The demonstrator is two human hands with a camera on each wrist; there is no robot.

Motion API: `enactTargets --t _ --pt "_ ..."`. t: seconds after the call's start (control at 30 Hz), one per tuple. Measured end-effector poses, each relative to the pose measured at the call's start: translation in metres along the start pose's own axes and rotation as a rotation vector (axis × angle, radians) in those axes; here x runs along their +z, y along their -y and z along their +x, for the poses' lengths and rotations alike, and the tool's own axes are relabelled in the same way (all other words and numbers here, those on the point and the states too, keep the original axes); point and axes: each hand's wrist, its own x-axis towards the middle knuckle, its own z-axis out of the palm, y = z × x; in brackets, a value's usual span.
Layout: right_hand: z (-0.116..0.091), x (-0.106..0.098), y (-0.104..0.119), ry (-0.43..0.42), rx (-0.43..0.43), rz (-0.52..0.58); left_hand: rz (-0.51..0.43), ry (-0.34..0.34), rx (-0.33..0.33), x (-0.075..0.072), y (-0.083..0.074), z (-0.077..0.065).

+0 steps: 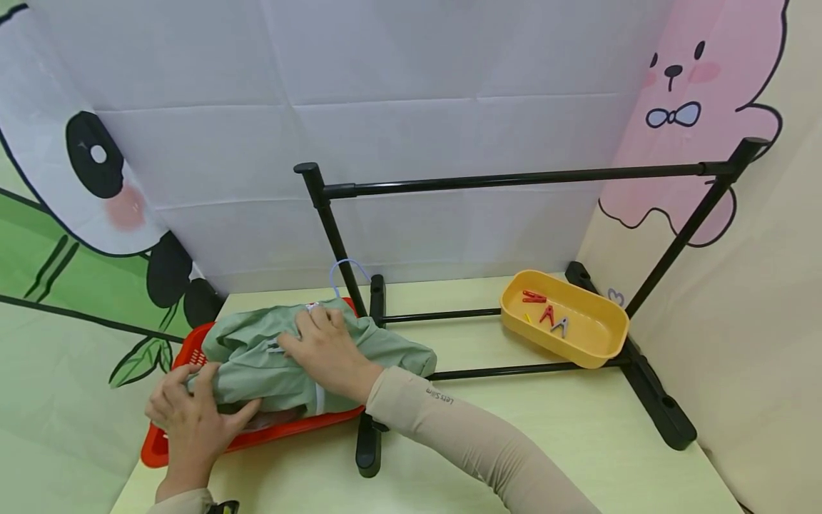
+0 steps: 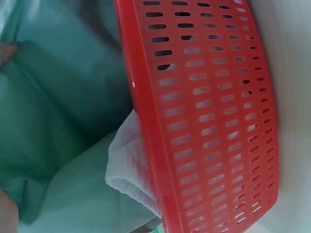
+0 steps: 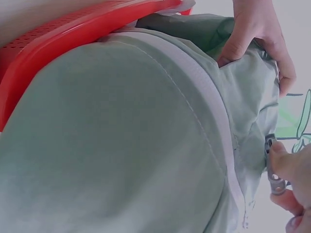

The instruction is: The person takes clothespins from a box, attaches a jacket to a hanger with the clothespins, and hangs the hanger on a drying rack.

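A sage-green zipped jacket (image 1: 385, 346) lies bunched over a red basket (image 1: 302, 427), with a white zipper (image 3: 209, 85) along its front. The hook of a pale blue hanger (image 1: 347, 261) rises behind it. On the jacket's left end, my left hand (image 1: 193, 414) grips the fabric between thumb and fingers. My right hand (image 1: 330, 353) reaches across the top of the jacket. Between its thumb and fingers it pinches a small grey clothespin (image 3: 275, 167) right at the cloth. White cloth (image 2: 129, 160) shows under the jacket at the basket's rim.
A black drying rack (image 1: 514, 180) spans the table, one of its feet beside the basket. Toward the right, a yellow tray (image 1: 594, 321) with red and grey clothespins (image 1: 547, 314) sits over the rack's lower bars. A printed cloth backdrop (image 1: 417, 143) stands behind.
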Motion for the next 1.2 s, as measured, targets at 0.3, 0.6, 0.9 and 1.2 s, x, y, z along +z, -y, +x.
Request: enactTargets --t 0.3,0.6,0.9,1.2 --pt "0.0 0.0 0.0 0.009 -0.015 -0.036 -0.023 -0.025 0.015 0.001 -0.003 0.003" --pt "-0.003 0.005 -0.003 -0.022 -0.021 -0.08 -0.025 -0.032 0.042 0.004 -0.004 0.006" --pt "-0.006 0.006 -0.008 -0.044 0.005 -0.012 -0.022 0.014 0.042 0.005 -0.004 0.006" --pt "-0.011 0.005 -0.01 0.001 0.04 0.006 -0.031 0.038 0.015 0.004 -0.003 0.003"
